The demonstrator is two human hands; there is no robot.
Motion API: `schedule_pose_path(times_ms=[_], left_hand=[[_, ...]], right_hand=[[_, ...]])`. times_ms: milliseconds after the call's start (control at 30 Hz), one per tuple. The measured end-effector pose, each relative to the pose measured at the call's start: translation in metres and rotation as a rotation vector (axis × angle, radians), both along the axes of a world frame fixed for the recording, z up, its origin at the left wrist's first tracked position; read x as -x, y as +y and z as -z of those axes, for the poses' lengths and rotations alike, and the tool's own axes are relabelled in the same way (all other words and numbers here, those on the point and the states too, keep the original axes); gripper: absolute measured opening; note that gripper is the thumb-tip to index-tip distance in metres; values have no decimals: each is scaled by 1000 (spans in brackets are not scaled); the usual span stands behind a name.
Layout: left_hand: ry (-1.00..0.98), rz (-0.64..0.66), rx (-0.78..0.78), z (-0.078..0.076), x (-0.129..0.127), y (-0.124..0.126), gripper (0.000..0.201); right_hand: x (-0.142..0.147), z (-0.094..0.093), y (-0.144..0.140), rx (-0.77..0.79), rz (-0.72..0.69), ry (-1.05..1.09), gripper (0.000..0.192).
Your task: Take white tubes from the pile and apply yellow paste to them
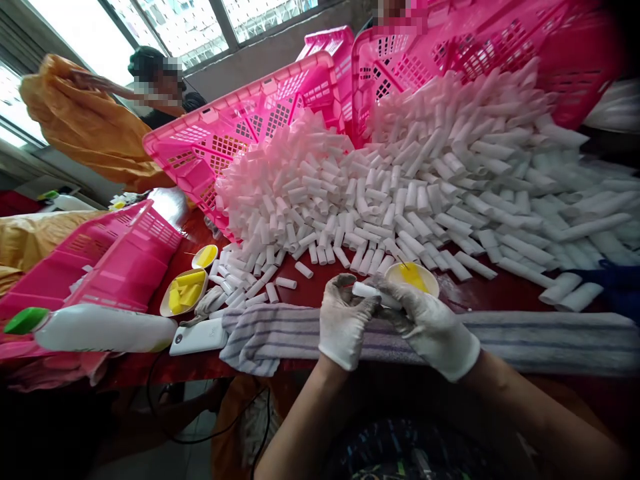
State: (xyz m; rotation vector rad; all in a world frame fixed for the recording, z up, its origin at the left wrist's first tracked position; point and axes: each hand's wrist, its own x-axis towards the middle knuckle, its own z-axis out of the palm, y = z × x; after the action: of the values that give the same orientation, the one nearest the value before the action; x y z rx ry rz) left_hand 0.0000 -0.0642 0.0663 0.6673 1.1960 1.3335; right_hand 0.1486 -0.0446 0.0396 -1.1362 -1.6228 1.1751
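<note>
My left hand, in a white glove with greyed fingertips, is closed around a short white tube. Close beside it my right hand, gloved the same way, has its fingers closed at the other end of the tube; whether it also grips a second tube cannot be made out. Both hands are above a striped grey towel along the table edge. Just behind them stands a small bowl with yellow stuff and a thin stick. A great heap of white tubes spreads out beyond.
Pink crates lie tipped behind the heap. At the left are a bowl of yellow pieces, a smaller yellow-filled bowl, a white bottle with a green cap and a white power bank or phone. Another person handles an orange sack.
</note>
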Motion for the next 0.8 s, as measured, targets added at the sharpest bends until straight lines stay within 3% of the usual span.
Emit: schedule_pose_path(times_ms=[100,167,300,500,700,800], left_hand=[[93,-30,-53,8,-5,-1,55],[200,-14,-125,16,-1,-2,44],[338,134,-252,25,2,-7,31],[350,259,-312,25,-9,-6,30],[404,295,-508,29,-12,-9,28],[355,224,-407,33,-11,-8,37]], right_hand=[[-15,0,-3,-10,21,42,42],[-28,-4,-5,84,86,55,45],[-44,-11,-6,256,129,84,60],[-47,-11,-3,331,122,116,54],[-53,-14,-3,409,170,176,43],[-81,-14,11,337,301,107,43]])
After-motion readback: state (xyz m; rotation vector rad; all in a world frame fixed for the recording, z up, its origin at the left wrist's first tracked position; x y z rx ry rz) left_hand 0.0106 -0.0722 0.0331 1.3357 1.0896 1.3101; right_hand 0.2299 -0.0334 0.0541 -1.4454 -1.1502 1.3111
